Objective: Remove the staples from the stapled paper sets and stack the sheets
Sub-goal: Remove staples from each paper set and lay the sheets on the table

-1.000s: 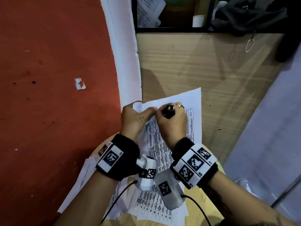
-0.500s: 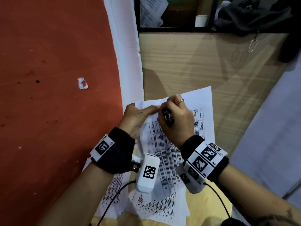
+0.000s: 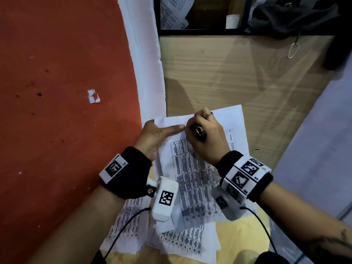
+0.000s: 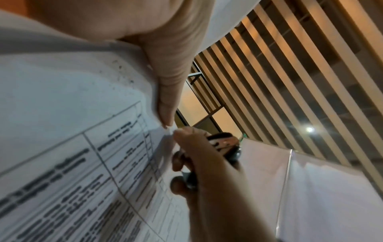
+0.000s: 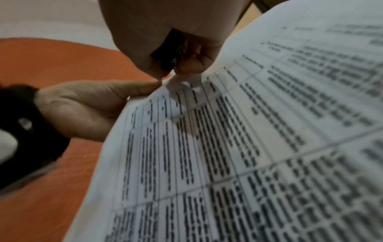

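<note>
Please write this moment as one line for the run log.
step: removing staple | left hand: holds paper set at top corner | right hand: grips staple remover at that corner | loose sheets: underneath

Staple itself too small to make out, printed sheet (image 5: 248,147) blurred, black tool (image 3: 198,132) mostly hidden in right hand (image 3: 205,138), possibly a staple remover

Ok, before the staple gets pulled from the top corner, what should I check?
1. Left hand holds the paper set near the corner: ok.
2. Right hand has a firm grip on the staple remover: ok.
3. Remover tip engaged under the staple: cannot tell, fingers hide it.
4. Staple still in place: cannot tell.
5. Corner untorn: cannot tell, blurred.
6. Loose sheets on the table to stack onto: ok.
</note>
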`<state>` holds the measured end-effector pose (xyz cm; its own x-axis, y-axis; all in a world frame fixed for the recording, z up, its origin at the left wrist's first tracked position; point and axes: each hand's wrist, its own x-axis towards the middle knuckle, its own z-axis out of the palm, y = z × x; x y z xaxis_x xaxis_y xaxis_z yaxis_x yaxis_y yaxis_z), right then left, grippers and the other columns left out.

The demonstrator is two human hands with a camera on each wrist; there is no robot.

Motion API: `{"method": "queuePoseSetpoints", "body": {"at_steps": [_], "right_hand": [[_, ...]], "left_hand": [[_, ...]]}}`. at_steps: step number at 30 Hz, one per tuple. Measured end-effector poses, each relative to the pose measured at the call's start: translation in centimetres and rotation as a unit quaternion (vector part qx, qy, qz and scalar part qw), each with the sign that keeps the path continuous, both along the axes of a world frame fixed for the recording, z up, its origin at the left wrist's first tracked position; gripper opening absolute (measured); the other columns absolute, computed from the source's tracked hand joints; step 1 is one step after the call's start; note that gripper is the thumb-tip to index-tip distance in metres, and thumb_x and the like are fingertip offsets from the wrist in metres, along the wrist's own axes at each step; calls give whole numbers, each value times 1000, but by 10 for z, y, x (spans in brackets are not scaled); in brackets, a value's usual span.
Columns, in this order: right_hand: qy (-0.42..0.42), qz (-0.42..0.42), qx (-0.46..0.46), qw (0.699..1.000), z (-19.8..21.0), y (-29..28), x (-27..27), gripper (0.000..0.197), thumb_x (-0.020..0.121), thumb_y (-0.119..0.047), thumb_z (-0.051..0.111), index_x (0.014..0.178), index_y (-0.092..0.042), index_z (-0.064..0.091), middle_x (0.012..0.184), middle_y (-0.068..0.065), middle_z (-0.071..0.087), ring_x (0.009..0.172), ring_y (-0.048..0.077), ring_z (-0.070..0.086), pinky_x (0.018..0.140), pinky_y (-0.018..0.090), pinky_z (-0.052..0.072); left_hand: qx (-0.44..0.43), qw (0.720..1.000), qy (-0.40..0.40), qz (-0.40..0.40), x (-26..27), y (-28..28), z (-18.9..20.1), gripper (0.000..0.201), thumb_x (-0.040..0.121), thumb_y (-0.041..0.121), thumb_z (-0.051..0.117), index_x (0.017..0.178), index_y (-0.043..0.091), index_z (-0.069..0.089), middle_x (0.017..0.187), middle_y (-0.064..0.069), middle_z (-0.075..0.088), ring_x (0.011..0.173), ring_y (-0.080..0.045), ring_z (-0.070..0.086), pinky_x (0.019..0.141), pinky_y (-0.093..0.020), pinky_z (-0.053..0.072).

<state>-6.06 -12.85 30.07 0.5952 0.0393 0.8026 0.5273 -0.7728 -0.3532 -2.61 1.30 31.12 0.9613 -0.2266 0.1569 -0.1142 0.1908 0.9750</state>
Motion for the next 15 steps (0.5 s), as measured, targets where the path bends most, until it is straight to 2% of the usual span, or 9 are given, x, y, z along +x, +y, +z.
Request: {"method": "queuePoseSetpoints", "body": {"at_steps": [2,3,5,6,8,10,12,15], "right_hand": [[50,0,55,997,-4,-1,4,13,74,-22,58,76,-10,60,90,9,52,76,30,56,68,43,49],[86,-15,67,994,-6,-3,7,11,74,-20,59,74,-10,61,89,8,52,78,28,56,71,42,48],[183,-65,50,980,-11,-9,12,10,76,-18,60,69,-12,59,86,5,52,81,27,57,75,38,47],[229,-94,24,969,-14,-11,13,15,77,-19,59,64,-14,54,84,4,51,82,29,57,73,35,47],[298,-135,-32,944,-21,-13,13,27,78,-20,58,58,-17,42,83,5,48,84,32,56,69,34,43],[326,-165,-91,926,-27,-12,15,22,78,-23,59,63,-19,43,89,6,49,89,32,57,69,33,41],[338,-184,-123,915,-30,-11,17,9,78,-24,59,74,-19,54,99,8,54,93,32,57,71,33,41],[353,-199,-137,904,-33,-11,23,17,82,-23,55,93,-13,63,108,8,56,98,33,58,76,35,45]], "left_hand": [[22,999,-29,29,2,5,-3,17,71,-2,75,86,0,67,72,-4,73,64,-16,68,67,-27,56],[41,997,-47,54,4,8,-4,16,70,1,77,82,5,66,73,-6,72,66,-18,67,70,-30,56],[83,988,-84,102,9,14,-8,24,62,18,84,75,16,64,83,-13,70,77,-26,66,81,-41,54],[92,984,-93,119,10,16,-10,30,56,28,85,74,22,63,88,-15,70,83,-30,66,86,-44,52],[92,981,-105,133,14,19,-15,38,46,43,81,74,24,63,95,-18,71,91,-36,66,90,-47,51],[93,980,-113,132,17,20,-17,40,45,45,80,75,23,65,98,-20,71,95,-39,65,91,-49,51],[100,979,-118,134,21,21,-16,35,49,40,81,74,23,65,97,-20,71,95,-39,65,91,-49,51],[98,978,-126,134,31,22,-19,38,47,45,80,74,23,64,96,-21,70,92,-38,66,90,-49,51]]}}
